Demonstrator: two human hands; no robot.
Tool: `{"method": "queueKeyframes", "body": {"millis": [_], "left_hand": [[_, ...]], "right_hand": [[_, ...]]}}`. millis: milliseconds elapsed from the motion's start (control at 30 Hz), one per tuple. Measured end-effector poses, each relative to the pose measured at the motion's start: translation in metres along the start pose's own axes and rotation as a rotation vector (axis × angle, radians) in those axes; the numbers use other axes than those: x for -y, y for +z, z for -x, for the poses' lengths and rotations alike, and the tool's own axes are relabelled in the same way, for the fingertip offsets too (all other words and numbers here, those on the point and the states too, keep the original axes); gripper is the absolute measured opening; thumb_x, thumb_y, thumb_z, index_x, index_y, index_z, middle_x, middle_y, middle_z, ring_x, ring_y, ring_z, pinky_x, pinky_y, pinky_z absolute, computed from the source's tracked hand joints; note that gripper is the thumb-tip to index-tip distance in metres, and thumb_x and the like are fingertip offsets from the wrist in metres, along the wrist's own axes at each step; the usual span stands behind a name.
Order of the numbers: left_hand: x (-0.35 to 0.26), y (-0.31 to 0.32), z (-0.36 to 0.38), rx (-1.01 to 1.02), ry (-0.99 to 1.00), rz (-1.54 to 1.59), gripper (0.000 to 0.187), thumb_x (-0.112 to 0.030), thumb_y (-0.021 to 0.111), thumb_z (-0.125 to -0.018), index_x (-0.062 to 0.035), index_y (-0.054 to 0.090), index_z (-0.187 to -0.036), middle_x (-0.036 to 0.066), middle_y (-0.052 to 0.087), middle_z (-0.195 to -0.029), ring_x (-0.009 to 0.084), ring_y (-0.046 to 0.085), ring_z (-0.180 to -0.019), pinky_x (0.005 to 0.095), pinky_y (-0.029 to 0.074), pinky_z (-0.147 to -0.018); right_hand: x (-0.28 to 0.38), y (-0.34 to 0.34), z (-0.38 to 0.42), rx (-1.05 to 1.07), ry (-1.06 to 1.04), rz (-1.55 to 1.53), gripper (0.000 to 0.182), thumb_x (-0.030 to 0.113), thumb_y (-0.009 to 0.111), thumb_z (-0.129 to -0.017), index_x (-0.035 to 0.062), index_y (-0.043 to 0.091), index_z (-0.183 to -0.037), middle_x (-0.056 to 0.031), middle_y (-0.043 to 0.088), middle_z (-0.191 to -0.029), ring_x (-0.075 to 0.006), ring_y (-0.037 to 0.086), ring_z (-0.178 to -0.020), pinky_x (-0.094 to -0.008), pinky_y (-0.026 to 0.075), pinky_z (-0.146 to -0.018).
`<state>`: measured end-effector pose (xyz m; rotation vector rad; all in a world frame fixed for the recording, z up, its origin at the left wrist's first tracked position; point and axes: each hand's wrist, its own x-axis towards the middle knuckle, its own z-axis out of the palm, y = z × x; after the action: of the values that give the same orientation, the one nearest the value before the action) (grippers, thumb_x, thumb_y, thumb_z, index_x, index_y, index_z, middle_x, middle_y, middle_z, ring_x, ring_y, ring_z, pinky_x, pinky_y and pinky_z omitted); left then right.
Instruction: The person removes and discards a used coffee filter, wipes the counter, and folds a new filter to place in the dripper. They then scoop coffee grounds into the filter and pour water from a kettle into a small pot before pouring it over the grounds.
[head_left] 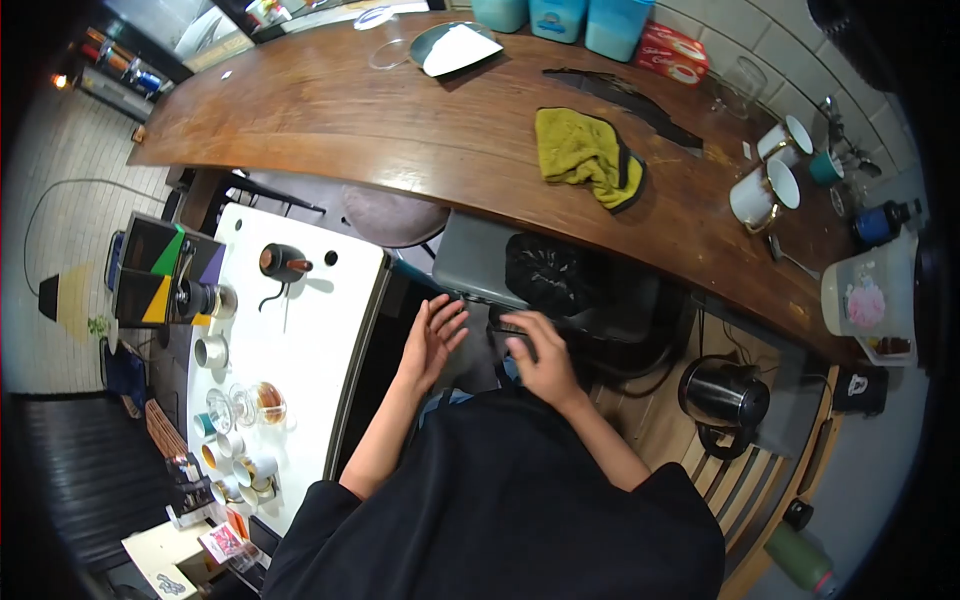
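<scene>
My left hand point(432, 345) is raised in front of my body with its palm turned inward and the fingers spread, holding nothing. Facing it, my right hand point(543, 360) has loosely bent, separated fingers and is empty too. The hands are apart from each other. Just beyond them, below the counter edge, is a grey bin point(470, 252) with a black plastic bag point(550, 272) on it. On the wooden counter point(400, 130) above lies a crumpled yellow-green cloth point(585, 150).
A white table point(320, 340) at left bears a gooseneck kettle point(282, 262), a glass carafe point(268, 403) and several cups. An electric kettle point(725, 395) stands on a slatted wooden surface at right. Enamel mugs point(752, 205), a plastic tub point(845, 300) and a plate point(425, 45) are on the counter.
</scene>
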<state>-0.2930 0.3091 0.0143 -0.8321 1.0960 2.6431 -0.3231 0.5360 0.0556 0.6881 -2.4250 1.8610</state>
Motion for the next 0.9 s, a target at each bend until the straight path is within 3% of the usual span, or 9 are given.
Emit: {"method": "queueKeyframes", "body": {"millis": [133,200,333,433,533,667,733,833,900], "left_hand": [[0.011,-0.006,0.003,0.003,0.080,-0.069,0.046,-0.041,0.045,-0.108,-0.0086,0.049,-0.140,0.011,0.058,-0.138,0.0236,0.057,-0.127,0.0382,0.046,-0.106],[-0.005,0.006,0.015,0.004,0.099,-0.092,0.044,-0.040,0.046,-0.108,-0.0083,0.050,-0.139,0.011,0.059,-0.136,0.0232,0.058,-0.126,0.0373,0.046,-0.104],[-0.023,-0.007,0.039,0.019,0.156,-0.237,0.048,-0.041,0.048,-0.106,-0.0050,0.050,-0.137,0.013,0.056,-0.139,0.0251,0.058,-0.124,0.0392,0.046,-0.106],[-0.026,-0.017,0.041,0.009,0.191,-0.257,0.043,-0.037,0.050,-0.106,-0.0058,0.051,-0.136,0.013,0.058,-0.134,0.0247,0.060,-0.122,0.0380,0.048,-0.104],[-0.041,0.002,0.040,-0.007,0.231,-0.243,0.035,-0.029,0.050,-0.107,-0.0048,0.054,-0.132,0.013,0.060,-0.130,0.0226,0.061,-0.118,0.0356,0.048,-0.104],[-0.077,0.086,0.012,0.283,0.748,-0.747,0.023,-0.013,0.060,-0.101,-0.0012,0.061,-0.120,0.010,0.066,-0.114,0.0186,0.064,-0.103,0.0289,0.047,-0.094],[-0.102,0.141,-0.009,0.364,1.110,-1.031,0.023,-0.008,0.062,-0.096,-0.0013,0.063,-0.118,0.012,0.067,-0.114,0.0240,0.066,-0.103,0.0318,0.049,-0.094],[-0.106,0.196,-0.070,0.358,1.314,-1.158,0.023,-0.011,0.063,-0.094,-0.0027,0.066,-0.115,0.014,0.067,-0.115,0.0313,0.064,-0.108,0.0377,0.047,-0.100],[-0.098,0.211,-0.105,0.322,1.423,-1.523,0.030,-0.017,0.066,-0.094,-0.0029,0.067,-0.120,0.015,0.066,-0.122,0.0329,0.060,-0.119,0.0432,0.044,-0.105]], "right_hand": [[0.034,0.022,-0.051,0.116,-0.372,0.274,0.041,0.018,0.069,-0.090,0.0087,0.062,-0.129,-0.0158,0.055,-0.137,-0.0371,0.052,-0.128,-0.0450,0.039,-0.109],[0.048,-0.007,-0.087,-0.098,-0.429,0.484,0.043,0.017,0.069,-0.090,0.0078,0.062,-0.131,-0.0174,0.055,-0.137,-0.0389,0.052,-0.126,-0.0448,0.041,-0.108],[0.054,-0.072,-0.155,-0.392,-0.252,0.818,0.042,0.015,0.070,-0.090,0.0045,0.064,-0.130,-0.0179,0.058,-0.128,-0.0375,0.055,-0.120,-0.0459,0.044,-0.105],[0.039,-0.088,-0.170,-0.191,-0.044,0.896,0.041,0.015,0.071,-0.090,0.0035,0.063,-0.130,-0.0175,0.059,-0.121,-0.0364,0.056,-0.119,-0.0456,0.045,-0.103],[0.057,-0.100,-0.159,-0.316,-0.120,0.588,0.040,0.016,0.070,-0.091,0.0029,0.064,-0.128,-0.0180,0.059,-0.118,-0.0366,0.056,-0.116,-0.0445,0.045,-0.100],[0.000,-0.121,-0.156,-0.313,-0.029,0.762,0.034,0.013,0.070,-0.091,-0.0008,0.064,-0.121,-0.0182,0.057,-0.108,-0.0377,0.058,-0.104,-0.0447,0.047,-0.094],[0.002,-0.118,-0.162,-0.369,-0.074,0.756,0.026,0.011,0.070,-0.089,-0.0032,0.066,-0.111,-0.0187,0.056,-0.102,-0.0390,0.059,-0.100,-0.0460,0.048,-0.091],[0.007,-0.121,-0.165,-0.339,-0.027,0.660,0.013,0.005,0.068,-0.087,-0.0051,0.068,-0.096,-0.0199,0.057,-0.099,-0.0396,0.059,-0.100,-0.0465,0.048,-0.088],[0.005,-0.124,-0.165,-0.329,-0.046,0.646,0.013,0.004,0.067,-0.088,-0.0047,0.068,-0.097,-0.0199,0.057,-0.099,-0.0394,0.059,-0.099,-0.0462,0.048,-0.088]]}}
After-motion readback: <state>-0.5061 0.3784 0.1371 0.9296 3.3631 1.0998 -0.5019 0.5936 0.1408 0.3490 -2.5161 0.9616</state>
